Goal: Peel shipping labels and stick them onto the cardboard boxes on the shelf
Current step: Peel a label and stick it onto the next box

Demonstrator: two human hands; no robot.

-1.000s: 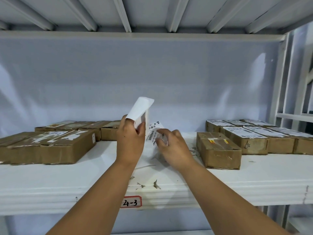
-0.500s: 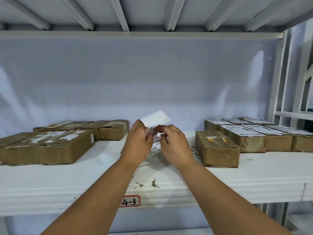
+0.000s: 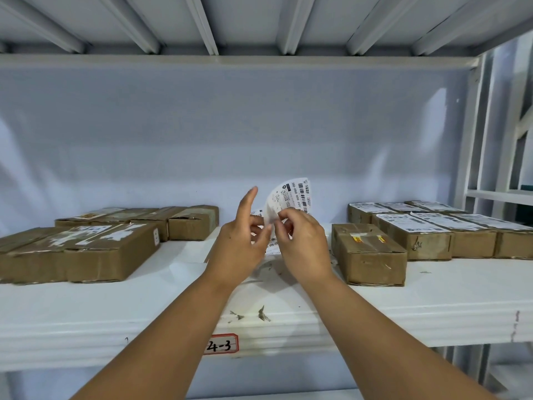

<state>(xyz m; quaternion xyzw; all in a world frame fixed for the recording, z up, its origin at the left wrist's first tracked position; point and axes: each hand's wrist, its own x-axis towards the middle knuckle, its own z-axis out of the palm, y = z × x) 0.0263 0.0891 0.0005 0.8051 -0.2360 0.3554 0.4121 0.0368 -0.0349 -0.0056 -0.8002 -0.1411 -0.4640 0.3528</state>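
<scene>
Left hand (image 3: 240, 246) and right hand (image 3: 302, 243) pinch a curled white shipping label (image 3: 291, 197) bearing black barcodes.

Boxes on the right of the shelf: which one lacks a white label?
The front box, nearest the right hand: only small yellow stickers on top; the others carry white labels.

Pale grey-blue back panel (image 3: 202, 134) spans rear, plain, faint light streaks. Overhead deck (image 3: 245, 13) ribbed with white metal ribs (image 3: 291, 24) running toward viewer, front crossbeam (image 3: 230, 59) beneath them. White upright post (image 3: 470, 134) at right; beyond it neighbouring rack rail (image 3: 501, 194), dark green object (image 3: 526, 187) cut off by frame edge. Red-bordered tag (image 3: 221, 344), handwritten "4-3", bottom centre; grey scuff marks (image 3: 261, 313) just above it.
</scene>
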